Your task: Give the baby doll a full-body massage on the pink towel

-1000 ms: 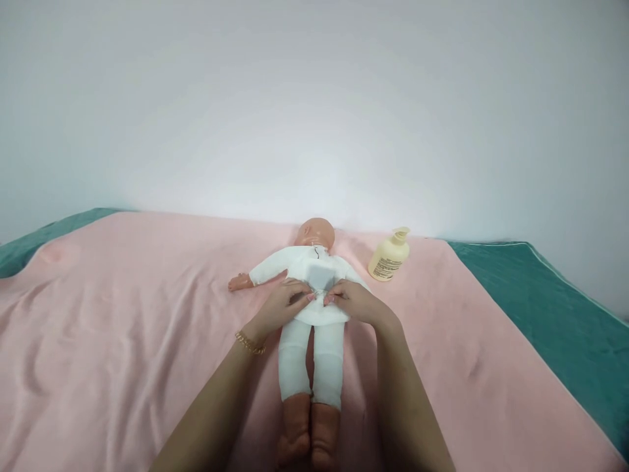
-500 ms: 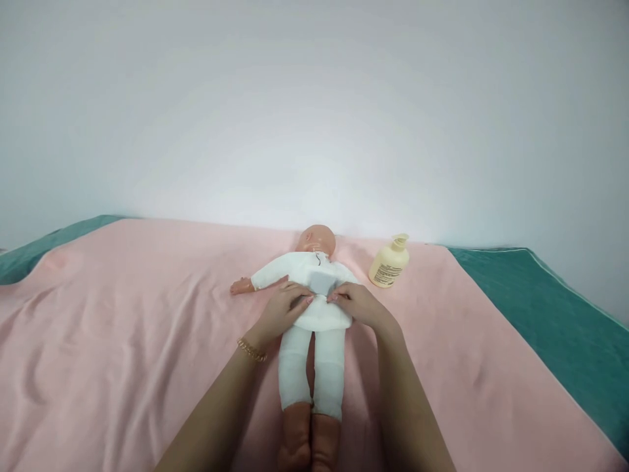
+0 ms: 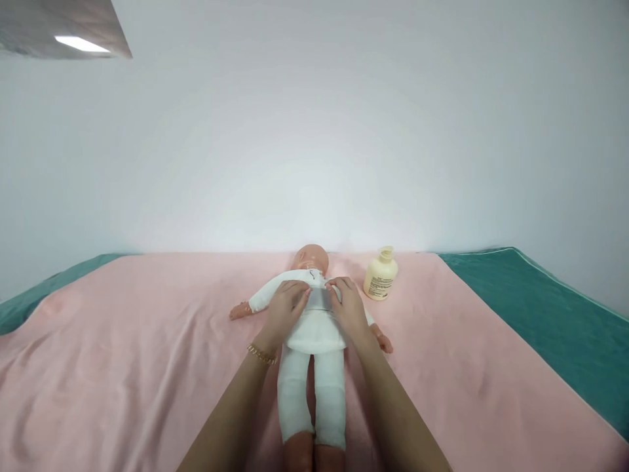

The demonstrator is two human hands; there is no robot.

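Note:
A baby doll (image 3: 317,335) in a white top and white leggings lies stretched out, its bald head at the far end. A flat grey rectangular patch (image 3: 320,299) rests across the upper part of its torso. At the patch's upper left corner, my left hand (image 3: 287,303) has its thumb and fingertips pinched together. My right hand (image 3: 346,303) pinches in the same way at the upper right corner. Both wrists lie over the sides of the doll's body. The hands partly cover the patch's side edges. A small black squiggle marks the top near the neck.
A cream pump bottle (image 3: 381,278) stands right of the doll's head. Under everything lies a wrinkled pink cloth (image 3: 147,341), with green cloth (image 3: 531,308) showing at both sides. A white wall (image 3: 314,144) rises behind. A brownish panel (image 3: 63,26) enters at the upper left.
Both hands have moved up the doll's torso, from the patch's lower edge to its upper corners. The view has tilted upward. The doll's right-side hand now shows beside my right forearm.

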